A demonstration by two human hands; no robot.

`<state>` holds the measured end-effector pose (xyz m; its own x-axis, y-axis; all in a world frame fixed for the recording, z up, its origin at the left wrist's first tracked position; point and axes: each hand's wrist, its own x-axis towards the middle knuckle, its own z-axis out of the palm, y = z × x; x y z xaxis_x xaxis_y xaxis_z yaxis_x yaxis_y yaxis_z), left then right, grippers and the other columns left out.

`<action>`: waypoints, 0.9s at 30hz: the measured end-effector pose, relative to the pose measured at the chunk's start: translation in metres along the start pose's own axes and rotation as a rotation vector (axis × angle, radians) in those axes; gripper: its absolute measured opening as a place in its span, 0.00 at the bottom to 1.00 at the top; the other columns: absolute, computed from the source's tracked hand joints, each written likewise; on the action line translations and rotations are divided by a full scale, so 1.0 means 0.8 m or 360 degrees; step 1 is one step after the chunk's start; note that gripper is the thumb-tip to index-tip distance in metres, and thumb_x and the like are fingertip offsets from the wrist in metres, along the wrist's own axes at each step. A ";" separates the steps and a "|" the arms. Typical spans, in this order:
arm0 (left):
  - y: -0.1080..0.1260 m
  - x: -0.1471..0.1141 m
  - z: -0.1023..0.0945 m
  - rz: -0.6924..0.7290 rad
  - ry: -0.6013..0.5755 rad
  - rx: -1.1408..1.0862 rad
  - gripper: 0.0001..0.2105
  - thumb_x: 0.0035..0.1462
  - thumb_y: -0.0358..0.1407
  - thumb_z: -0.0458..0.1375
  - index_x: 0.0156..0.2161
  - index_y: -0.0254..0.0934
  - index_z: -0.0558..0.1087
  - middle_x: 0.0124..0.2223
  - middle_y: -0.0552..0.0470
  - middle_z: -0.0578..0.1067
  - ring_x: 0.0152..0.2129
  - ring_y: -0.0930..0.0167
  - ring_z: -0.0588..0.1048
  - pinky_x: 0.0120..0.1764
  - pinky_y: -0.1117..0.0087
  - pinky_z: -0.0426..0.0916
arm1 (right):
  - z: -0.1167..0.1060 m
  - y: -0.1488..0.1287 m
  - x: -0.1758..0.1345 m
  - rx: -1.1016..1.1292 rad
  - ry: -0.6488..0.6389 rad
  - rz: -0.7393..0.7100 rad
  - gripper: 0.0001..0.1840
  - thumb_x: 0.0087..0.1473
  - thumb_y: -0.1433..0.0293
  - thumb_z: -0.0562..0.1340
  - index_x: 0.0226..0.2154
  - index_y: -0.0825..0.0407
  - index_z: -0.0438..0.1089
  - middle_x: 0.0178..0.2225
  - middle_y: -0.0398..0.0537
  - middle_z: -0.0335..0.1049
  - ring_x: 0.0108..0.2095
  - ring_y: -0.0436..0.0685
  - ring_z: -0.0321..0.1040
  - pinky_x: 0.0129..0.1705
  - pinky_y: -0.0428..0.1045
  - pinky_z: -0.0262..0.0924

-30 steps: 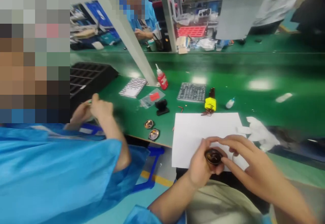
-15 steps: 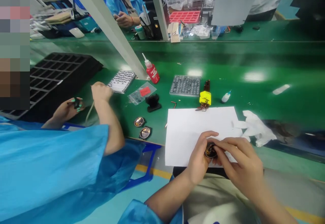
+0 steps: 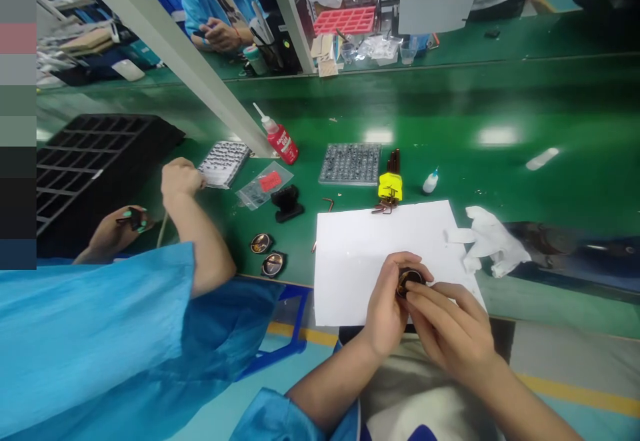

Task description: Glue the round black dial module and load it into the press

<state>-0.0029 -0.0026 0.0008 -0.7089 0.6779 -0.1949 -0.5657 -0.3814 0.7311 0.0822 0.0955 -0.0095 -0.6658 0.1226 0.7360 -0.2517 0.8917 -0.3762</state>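
From where I stand, I see a person who works at a green surface (image 3: 435, 118) with two bare hands. The left hand (image 3: 387, 308) is closed around a round black-rimmed part (image 3: 404, 284), whose inside shows a copper colour. The right hand (image 3: 453, 324) has its fingers close together, and their tips lie on the face of this part; whether they pinch some small thing there, I cannot tell. The part is held over the white sheet of paper (image 3: 353, 261), nearer to the person's edge of it.

To the left of the paper lie two similar round parts (image 3: 273, 264), one just beside the other. Behind them are a black plastic piece (image 3: 287, 202) and a clear bag (image 3: 265, 185) with a red label. A red bottle (image 3: 283, 143) with a white nozzle stands further back, near the foot of a slanting post. Behind the paper I notice a clear tray of small parts (image 3: 350, 163), and a yellow hex key holder (image 3: 390, 186) whose keys reach the paper's edge. A small white bottle (image 3: 430, 181) stands near it. On the right, a crumpled white cloth (image 3: 487, 238) touches the paper. At the far left, a co-worker's hand (image 3: 183, 178) is raised near a black compartment tray (image 3: 100, 161).
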 end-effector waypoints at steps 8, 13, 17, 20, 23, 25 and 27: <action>-0.015 0.000 -0.005 0.0069 0.0006 0.0241 0.18 0.76 0.50 0.49 0.50 0.37 0.71 0.43 0.49 0.77 0.40 0.69 0.73 0.49 0.67 0.66 | -0.001 0.001 -0.004 -0.0112 -0.0098 -0.0028 0.17 0.65 0.79 0.63 0.55 0.58 0.73 0.46 0.55 0.82 0.43 0.63 0.73 0.42 0.57 0.72; 0.006 0.006 -0.020 -0.0077 -0.0070 0.0181 0.23 0.70 0.59 0.52 0.48 0.39 0.65 0.40 0.50 0.77 0.27 0.72 0.72 0.31 0.71 0.63 | -0.020 0.013 0.008 -0.0006 -0.0146 -0.0003 0.16 0.66 0.79 0.62 0.56 0.58 0.70 0.48 0.57 0.80 0.46 0.61 0.72 0.48 0.55 0.70; 0.047 0.011 -0.040 -0.0124 -0.0319 0.0946 0.20 0.76 0.54 0.44 0.42 0.40 0.64 0.35 0.52 0.78 0.22 0.73 0.70 0.28 0.71 0.62 | -0.036 0.030 0.033 -0.0064 -0.0106 0.0105 0.13 0.66 0.79 0.62 0.53 0.58 0.71 0.42 0.55 0.79 0.43 0.58 0.72 0.47 0.53 0.67; 0.064 0.017 -0.048 0.0059 -0.0393 0.1932 0.17 0.78 0.41 0.39 0.39 0.41 0.65 0.31 0.55 0.75 0.27 0.71 0.74 0.32 0.70 0.65 | -0.035 0.041 0.056 -0.0082 -0.0170 0.0055 0.11 0.67 0.80 0.63 0.50 0.57 0.72 0.39 0.52 0.78 0.40 0.57 0.71 0.46 0.52 0.65; 0.061 0.025 -0.050 0.0175 -0.0381 0.2347 0.09 0.74 0.32 0.45 0.40 0.40 0.65 0.30 0.55 0.73 0.25 0.68 0.73 0.30 0.68 0.64 | -0.026 0.047 0.082 -0.0072 -0.0259 -0.0016 0.09 0.67 0.80 0.63 0.48 0.57 0.72 0.39 0.51 0.77 0.40 0.56 0.71 0.46 0.52 0.65; 0.055 0.031 -0.050 0.0223 -0.0379 0.2454 0.07 0.71 0.30 0.48 0.41 0.38 0.68 0.36 0.49 0.76 0.28 0.64 0.75 0.30 0.66 0.65 | -0.018 0.050 0.100 -0.0091 -0.0336 -0.0038 0.08 0.67 0.79 0.63 0.48 0.57 0.72 0.40 0.51 0.77 0.41 0.55 0.71 0.46 0.51 0.65; 0.052 0.036 -0.050 0.0266 -0.0397 0.2556 0.08 0.70 0.28 0.48 0.42 0.36 0.70 0.42 0.44 0.77 0.32 0.61 0.77 0.30 0.63 0.68 | -0.010 0.052 0.118 -0.0136 -0.0413 -0.0064 0.07 0.68 0.77 0.62 0.48 0.56 0.73 0.41 0.50 0.77 0.41 0.55 0.71 0.47 0.51 0.65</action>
<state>-0.0640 -0.0240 -0.0004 -0.5416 0.8385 -0.0604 0.6134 0.4433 0.6537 0.0150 0.1474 0.0491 -0.8170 -0.0199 0.5763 -0.2290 0.9284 -0.2926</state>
